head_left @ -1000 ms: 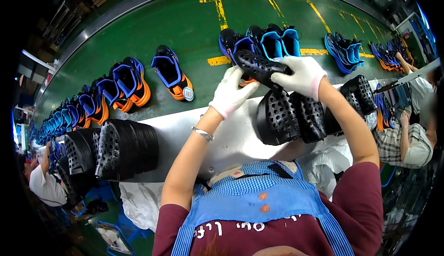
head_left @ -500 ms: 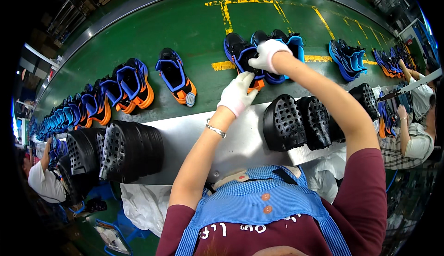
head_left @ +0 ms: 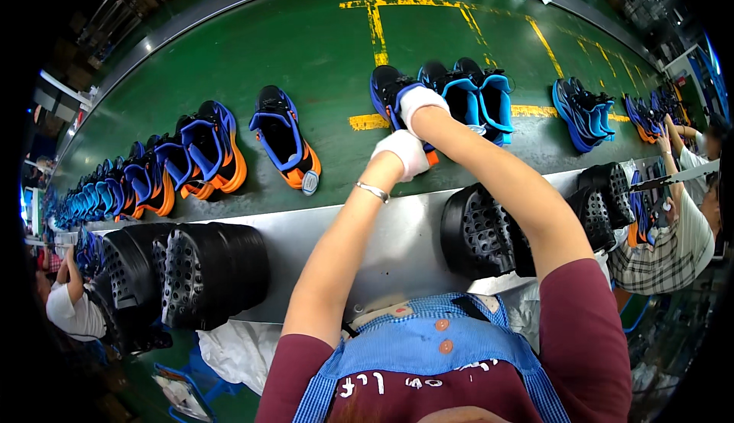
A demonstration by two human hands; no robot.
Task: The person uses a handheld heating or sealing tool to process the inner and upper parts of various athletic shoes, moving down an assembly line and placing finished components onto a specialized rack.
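Note:
A black sneaker with blue lining and orange heel [head_left: 384, 89] points away from me on the green surface. My left hand [head_left: 403, 154], in a white glove, is closed round its heel end. My right hand [head_left: 422, 105], also gloved, reaches over the shoe's opening from the right, and its fingers are hidden behind the glove and wrist. Just right of them stand a black sneaker with light-blue lining [head_left: 460, 102] and a matching sneaker [head_left: 495, 105]. One more orange-heeled sneaker [head_left: 285, 136], with a round tag at its heel, stands apart to the left.
A row of sneakers [head_left: 206, 148] runs off to the left; a blue pair [head_left: 581, 113] stands at right. Black perforated shoe forms [head_left: 214, 274] and more forms [head_left: 478, 232] rest on the metal ledge [head_left: 321, 247]. Co-workers are at the far left [head_left: 73, 308] and right [head_left: 661, 239].
My right hand has pushed lower and further left over the sneaker's opening. My left hand's fingers, spread before, have closed in at the heel. The whole view has shifted slightly.

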